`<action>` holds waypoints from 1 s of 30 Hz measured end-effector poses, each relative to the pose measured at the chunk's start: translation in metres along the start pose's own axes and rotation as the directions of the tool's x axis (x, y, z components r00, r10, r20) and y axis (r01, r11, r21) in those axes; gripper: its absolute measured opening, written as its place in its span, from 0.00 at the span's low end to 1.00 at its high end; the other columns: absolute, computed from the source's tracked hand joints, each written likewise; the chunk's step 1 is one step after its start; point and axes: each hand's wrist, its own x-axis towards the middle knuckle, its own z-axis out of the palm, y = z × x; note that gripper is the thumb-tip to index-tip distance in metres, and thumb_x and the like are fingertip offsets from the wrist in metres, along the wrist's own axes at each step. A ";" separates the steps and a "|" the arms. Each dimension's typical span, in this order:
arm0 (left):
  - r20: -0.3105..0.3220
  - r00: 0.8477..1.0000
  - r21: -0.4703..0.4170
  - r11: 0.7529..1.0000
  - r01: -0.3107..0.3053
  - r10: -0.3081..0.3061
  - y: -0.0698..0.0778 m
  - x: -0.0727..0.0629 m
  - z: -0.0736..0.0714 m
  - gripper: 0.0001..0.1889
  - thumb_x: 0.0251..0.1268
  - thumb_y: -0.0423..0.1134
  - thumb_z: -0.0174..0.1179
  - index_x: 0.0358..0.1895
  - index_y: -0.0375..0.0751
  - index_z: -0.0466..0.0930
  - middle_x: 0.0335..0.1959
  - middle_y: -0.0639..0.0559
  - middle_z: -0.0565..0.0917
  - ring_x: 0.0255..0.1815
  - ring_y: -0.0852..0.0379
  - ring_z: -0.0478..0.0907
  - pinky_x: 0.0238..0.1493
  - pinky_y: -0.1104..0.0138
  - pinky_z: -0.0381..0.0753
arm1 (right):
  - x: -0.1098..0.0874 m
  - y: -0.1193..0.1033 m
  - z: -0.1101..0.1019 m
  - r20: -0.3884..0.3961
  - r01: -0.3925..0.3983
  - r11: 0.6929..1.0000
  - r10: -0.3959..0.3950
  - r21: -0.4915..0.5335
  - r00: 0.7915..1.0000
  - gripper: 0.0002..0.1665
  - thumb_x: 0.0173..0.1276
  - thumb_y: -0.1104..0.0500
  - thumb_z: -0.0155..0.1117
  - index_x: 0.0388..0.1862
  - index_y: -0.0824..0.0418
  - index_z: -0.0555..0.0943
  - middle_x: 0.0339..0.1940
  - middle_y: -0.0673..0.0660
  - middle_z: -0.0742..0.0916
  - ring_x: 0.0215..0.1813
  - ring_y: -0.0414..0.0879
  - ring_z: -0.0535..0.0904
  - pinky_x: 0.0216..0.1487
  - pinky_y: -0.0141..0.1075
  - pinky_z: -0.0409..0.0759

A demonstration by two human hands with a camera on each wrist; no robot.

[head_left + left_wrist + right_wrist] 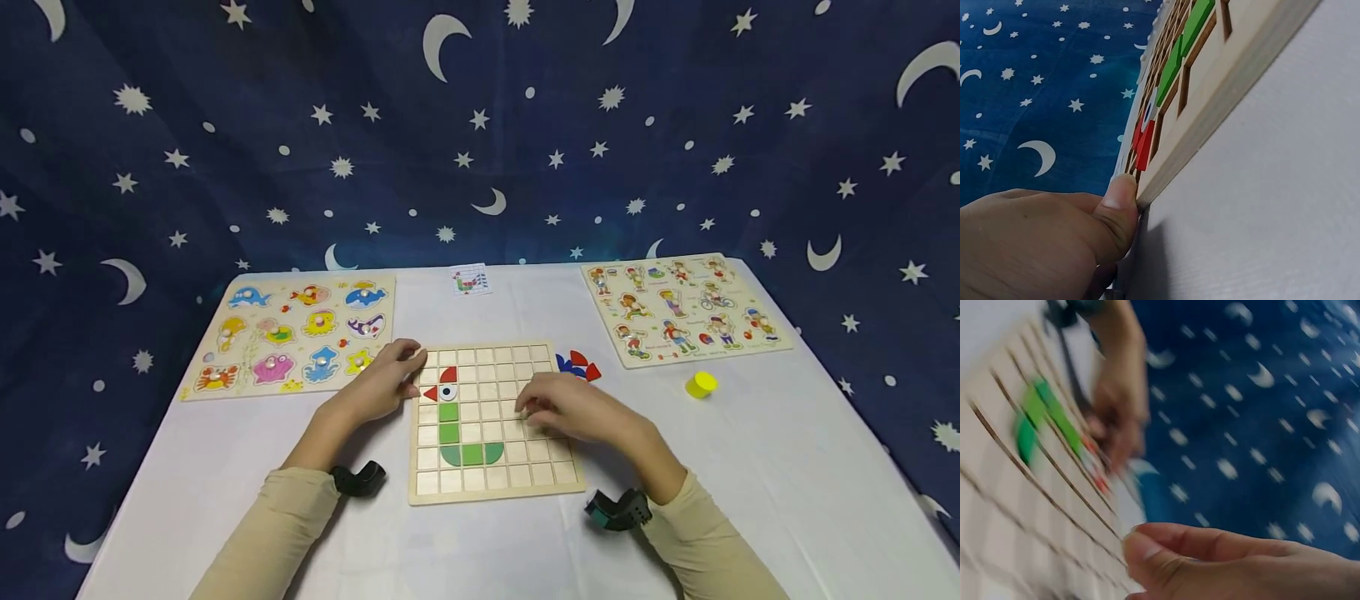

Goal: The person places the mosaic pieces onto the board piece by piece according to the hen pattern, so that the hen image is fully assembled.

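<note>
A wooden grid board (498,497) lies before me. On its left part are a red quarter-round (449,374), a red triangle (431,394), a white eye tile (447,392) and green squares (448,412) in a column. Along the lower row, a green square (472,454) sits between two green quarter-rounds (493,452). My left hand (382,379) grips the board's upper left corner, its thumb (1121,192) against the edge. Over the board's right half hovers my right hand (573,404), thumb and forefinger tips together (1141,547); I cannot tell whether a piece is between them.
Red and blue pieces (592,372) lie beside the board's upper right edge. A small pattern card (471,280) is behind it. A sea-animal puzzle (255,333) lies left, a people puzzle (652,333) right, near a yellow cylinder (701,385). A starry curtain (420,150) stands behind the table.
</note>
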 end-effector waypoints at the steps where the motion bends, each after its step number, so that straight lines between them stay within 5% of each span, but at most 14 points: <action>1: -0.003 1.000 -0.001 1.000 0.003 -0.003 -0.001 -0.001 0.000 0.32 0.60 0.36 0.64 0.68 0.35 0.66 0.66 0.40 0.66 0.67 0.44 0.63 0.69 0.53 0.65 | -0.003 0.007 -0.009 -0.006 -0.026 1.000 0.026 0.013 1.000 0.08 0.62 0.58 0.67 0.41 0.54 0.83 0.37 0.46 0.83 0.36 0.37 0.75 0.38 0.31 0.77; 5: -0.012 1.000 -0.004 1.000 -0.001 0.001 -0.004 -0.004 0.001 0.31 0.60 0.36 0.64 0.67 0.35 0.66 0.65 0.39 0.67 0.67 0.44 0.63 0.68 0.53 0.65 | -0.020 0.037 -0.036 0.034 -0.177 0.982 0.176 0.065 0.984 0.09 0.60 0.61 0.69 0.39 0.57 0.81 0.31 0.49 0.81 0.32 0.40 0.74 0.31 0.31 0.76; 10: -0.016 1.000 -0.008 1.000 -0.010 0.010 -0.007 -0.008 0.005 0.32 0.60 0.38 0.64 0.67 0.35 0.67 0.64 0.40 0.67 0.66 0.44 0.64 0.68 0.53 0.66 | -0.041 0.064 -0.047 0.153 -0.368 0.925 0.352 0.094 0.923 0.13 0.54 0.64 0.73 0.35 0.60 0.78 0.27 0.52 0.76 0.31 0.44 0.72 0.31 0.33 0.71; 20: -0.025 0.999 0.001 0.999 -0.037 0.037 -0.004 -0.007 0.005 0.31 0.59 0.39 0.65 0.67 0.36 0.68 0.64 0.40 0.67 0.66 0.45 0.65 0.67 0.54 0.66 | -0.050 0.070 -0.040 0.199 -0.489 0.870 0.491 -0.063 0.848 0.17 0.48 0.62 0.77 0.32 0.56 0.75 0.26 0.52 0.75 0.32 0.45 0.70 0.33 0.35 0.67; 23: -0.028 0.999 0.005 0.999 -0.040 0.040 -0.004 -0.006 0.004 0.31 0.59 0.38 0.65 0.67 0.35 0.68 0.64 0.40 0.68 0.65 0.45 0.65 0.67 0.54 0.67 | -0.048 0.068 -0.040 0.189 -0.500 0.863 0.504 -0.069 0.843 0.16 0.50 0.63 0.75 0.32 0.56 0.76 0.26 0.52 0.75 0.31 0.45 0.70 0.32 0.35 0.67; 30: -0.028 0.999 0.002 0.999 -0.042 0.042 -0.003 -0.005 0.004 0.31 0.59 0.36 0.64 0.67 0.35 0.67 0.64 0.39 0.68 0.65 0.45 0.66 0.67 0.53 0.67 | -0.045 0.066 -0.040 0.178 -0.439 0.898 0.434 -0.009 0.883 0.13 0.52 0.67 0.72 0.33 0.57 0.77 0.25 0.51 0.77 0.31 0.44 0.71 0.33 0.34 0.69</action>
